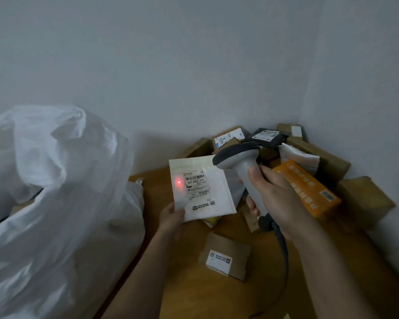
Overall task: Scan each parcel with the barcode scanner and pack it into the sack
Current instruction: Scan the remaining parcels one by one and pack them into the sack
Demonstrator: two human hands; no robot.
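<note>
My left hand (172,215) pinches the lower left corner of a flat white mailer parcel (217,199) and holds it up, label facing me. A red scanner dot glows just left of the label's barcode. My right hand (279,192) grips the handle of a grey barcode scanner (237,157), its dark head pointing left at the parcel. The scanner's cable runs down past my right wrist. The big white sack (55,192) stands crumpled at the left, beside the table.
A wooden table (217,300) carries a small brown box with a white label (226,256) near me. A pile of cardboard boxes, an orange box (309,187) and a black bag (270,135) fills the back right corner against the walls.
</note>
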